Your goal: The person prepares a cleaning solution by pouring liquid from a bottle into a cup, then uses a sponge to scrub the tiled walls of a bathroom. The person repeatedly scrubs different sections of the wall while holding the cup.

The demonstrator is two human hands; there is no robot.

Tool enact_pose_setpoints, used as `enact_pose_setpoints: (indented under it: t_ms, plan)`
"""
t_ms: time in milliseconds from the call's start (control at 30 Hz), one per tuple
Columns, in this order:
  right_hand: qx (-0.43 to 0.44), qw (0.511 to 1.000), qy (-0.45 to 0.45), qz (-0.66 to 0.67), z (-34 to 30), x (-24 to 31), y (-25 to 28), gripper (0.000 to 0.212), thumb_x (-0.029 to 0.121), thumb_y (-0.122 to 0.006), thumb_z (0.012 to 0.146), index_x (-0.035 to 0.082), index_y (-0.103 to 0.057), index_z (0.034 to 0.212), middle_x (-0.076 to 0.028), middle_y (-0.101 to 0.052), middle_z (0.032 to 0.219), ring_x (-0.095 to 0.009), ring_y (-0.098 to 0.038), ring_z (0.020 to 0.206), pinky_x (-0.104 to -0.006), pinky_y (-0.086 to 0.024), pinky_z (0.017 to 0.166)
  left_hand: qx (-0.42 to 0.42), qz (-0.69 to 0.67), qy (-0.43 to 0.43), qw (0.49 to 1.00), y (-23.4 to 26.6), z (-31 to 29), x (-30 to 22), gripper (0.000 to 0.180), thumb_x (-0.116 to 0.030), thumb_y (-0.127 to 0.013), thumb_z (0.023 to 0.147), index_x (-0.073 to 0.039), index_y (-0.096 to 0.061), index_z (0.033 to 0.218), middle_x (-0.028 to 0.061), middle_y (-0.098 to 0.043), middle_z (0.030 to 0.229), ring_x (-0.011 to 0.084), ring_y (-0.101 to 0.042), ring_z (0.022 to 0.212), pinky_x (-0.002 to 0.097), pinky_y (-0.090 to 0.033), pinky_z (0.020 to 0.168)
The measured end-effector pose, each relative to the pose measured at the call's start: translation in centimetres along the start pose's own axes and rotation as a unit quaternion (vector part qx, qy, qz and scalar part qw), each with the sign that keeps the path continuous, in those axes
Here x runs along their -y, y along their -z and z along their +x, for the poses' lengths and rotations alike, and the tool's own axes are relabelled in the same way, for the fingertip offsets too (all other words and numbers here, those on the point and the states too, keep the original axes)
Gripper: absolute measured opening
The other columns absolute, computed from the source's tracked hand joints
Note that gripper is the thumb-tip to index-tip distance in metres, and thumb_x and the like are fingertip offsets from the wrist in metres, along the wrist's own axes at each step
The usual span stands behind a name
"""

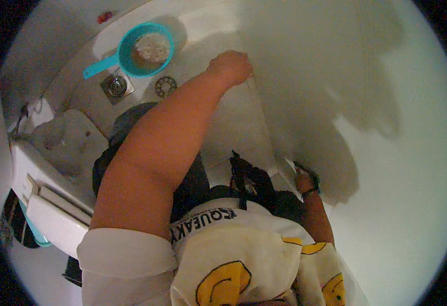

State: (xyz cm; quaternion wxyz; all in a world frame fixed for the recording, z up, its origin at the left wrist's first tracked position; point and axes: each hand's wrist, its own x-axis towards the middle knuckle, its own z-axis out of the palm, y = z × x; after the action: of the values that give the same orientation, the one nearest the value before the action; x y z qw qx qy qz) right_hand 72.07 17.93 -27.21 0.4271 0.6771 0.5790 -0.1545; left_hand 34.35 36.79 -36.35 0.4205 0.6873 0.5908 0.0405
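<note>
My left arm reaches forward across the tiled floor (233,117). My left hand (232,67) is closed low down, where the floor meets the pale wall (305,76). Its curled fingers face away, so whatever they may hold is hidden. To the left of that hand stands a turquoise long-handled water dipper (124,57), with foamy, brownish liquid inside. My right hand (304,182) is down by my right side, close to the wall, with a dark band (311,192) at the wrist. Its fingers are mostly hidden, and a dark edge beside it is too unclear to name.
A square metal floor drain (116,87) and a round slotted drain cover (166,87) lie below the dipper. On the left is a white fixture (60,224) with a raised edge. A small red thing (104,18) sits at the far left.
</note>
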Motion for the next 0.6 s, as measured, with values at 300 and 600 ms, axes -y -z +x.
enact_pose_setpoints:
  t_ms: [300,600]
  plan:
    - [-0.117,0.967,0.221,0.054,4.9,16.3,21.9,0.037,0.01,-0.043,0.074,0.005,-0.041,0.111,-0.02,-0.054,0.091,-0.034,-0.052,0.085,-0.0412,-0.042,0.074,-0.027,0.03,-0.094,0.995,-3.4,2.2,1.2,0.028,-0.024,-0.042,0.077,-0.003,-0.058,0.086,0.0145,-0.056,0.094,0.032,-0.053,0.088,0.0422,-0.043,0.076]
    - [-0.022,0.992,0.114,0.045,-8.1,-0.2,7.9,0.041,0.014,-0.046,0.074,0.012,-0.045,0.116,-0.014,-0.046,0.116,-0.031,-0.042,0.108,-0.0372,-0.031,0.093,-0.033,0.177,-0.165,0.97,-1.3,2.1,0.7,0.023,-0.018,-0.042,0.077,-0.004,-0.059,0.085,0.0133,-0.056,0.093,0.0293,-0.054,0.087,0.0385,-0.044,0.076]
